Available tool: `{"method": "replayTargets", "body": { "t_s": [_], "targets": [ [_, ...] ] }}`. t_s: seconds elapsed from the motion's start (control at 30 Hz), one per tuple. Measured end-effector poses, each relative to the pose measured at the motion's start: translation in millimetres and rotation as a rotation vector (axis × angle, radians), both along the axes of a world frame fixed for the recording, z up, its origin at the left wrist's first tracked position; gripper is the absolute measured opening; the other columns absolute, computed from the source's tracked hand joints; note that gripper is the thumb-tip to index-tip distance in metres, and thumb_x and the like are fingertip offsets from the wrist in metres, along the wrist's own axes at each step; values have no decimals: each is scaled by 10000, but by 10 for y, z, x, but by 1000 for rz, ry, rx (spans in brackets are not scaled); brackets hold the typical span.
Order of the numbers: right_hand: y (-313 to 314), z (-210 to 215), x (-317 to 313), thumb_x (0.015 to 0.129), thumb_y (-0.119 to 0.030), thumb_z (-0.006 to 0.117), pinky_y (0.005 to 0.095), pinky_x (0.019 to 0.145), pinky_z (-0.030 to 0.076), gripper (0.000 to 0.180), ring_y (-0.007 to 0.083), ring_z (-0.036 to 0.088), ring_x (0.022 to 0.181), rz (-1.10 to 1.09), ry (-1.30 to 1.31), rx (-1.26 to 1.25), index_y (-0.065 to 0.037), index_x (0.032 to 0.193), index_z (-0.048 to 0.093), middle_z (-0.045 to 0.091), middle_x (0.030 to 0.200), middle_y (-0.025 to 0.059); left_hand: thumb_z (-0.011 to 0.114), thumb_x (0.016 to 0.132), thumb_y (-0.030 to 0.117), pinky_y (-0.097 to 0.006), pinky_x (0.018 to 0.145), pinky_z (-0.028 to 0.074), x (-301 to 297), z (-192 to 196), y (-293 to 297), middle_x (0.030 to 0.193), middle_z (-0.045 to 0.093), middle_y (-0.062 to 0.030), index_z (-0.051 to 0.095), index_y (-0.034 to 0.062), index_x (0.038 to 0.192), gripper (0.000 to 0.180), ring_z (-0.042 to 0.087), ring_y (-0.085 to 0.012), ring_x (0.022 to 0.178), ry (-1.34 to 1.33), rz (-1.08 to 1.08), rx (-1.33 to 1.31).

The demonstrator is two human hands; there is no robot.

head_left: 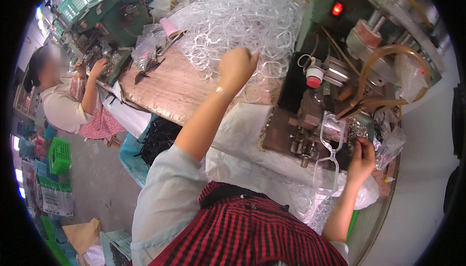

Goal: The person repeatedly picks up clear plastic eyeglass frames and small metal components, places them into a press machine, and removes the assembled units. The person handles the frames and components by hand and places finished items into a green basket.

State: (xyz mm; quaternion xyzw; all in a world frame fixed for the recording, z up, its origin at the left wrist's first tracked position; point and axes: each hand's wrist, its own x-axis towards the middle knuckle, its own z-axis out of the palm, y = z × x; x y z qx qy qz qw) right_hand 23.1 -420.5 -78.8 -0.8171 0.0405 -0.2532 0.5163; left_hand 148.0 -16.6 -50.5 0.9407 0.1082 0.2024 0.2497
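Over the near edge of a big heap of clear plastic eyeglass frames [238,28], my left hand [237,67] is closed with its fingers curled. What it holds, if anything, is hidden. My right hand [361,161] has its fingertips pressed together beside a pile of small metal parts [358,129]; anything between them is too small to make out. One clear eyeglass frame [332,150] sits at the front of a bench machine [310,113], just left of my right hand, its lower lens rim reaching past the machine's edge.
Hoses [383,52] curve over the machine, which has a lit red switch [337,8]. The wooden table [165,88] carries a pink cup [168,27]. To the left, another person [65,91] works at a green machine [119,20]. A blue bag [133,154] of dark pieces stands below the table.
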Motion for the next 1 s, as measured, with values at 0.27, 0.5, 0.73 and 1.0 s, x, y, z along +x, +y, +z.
{"method": "replayTargets", "body": {
  "t_s": [0.27,0.5,0.73,1.0],
  "targets": [
    [92,-87,17,899,22,660,283,869,487,71,129,612,895,39,-33,122,35,965,685,695,922,60,709,889,266,-308,644,547,443,-135,554,825,687,-54,699,37,944,236,666,-143,727,114,-352,-1002],
    [-15,-35,-198,871,14,695,272,873,475,102,142,615,913,-95,-47,-61,38,970,698,695,937,48,651,949,183,-297,709,580,-131,211,750,962,684,-71,660,-6,1096,240,680,-159,810,64,-294,-1063],
    [476,775,-316,771,80,748,258,854,498,417,131,629,922,270,-60,163,-18,1160,634,650,1123,45,600,999,146,-311,781,585,-412,-573,400,963,673,-87,660,-25,1070,195,668,-151,868,-358,-241,-883],
    [950,730,166,810,93,718,219,833,468,485,88,583,886,286,-138,483,19,1254,538,612,920,24,524,1038,132,-344,805,577,-836,-252,-376,1033,652,-127,617,-25,1093,190,668,-202,921,-449,-245,-1241]
  ]
}}
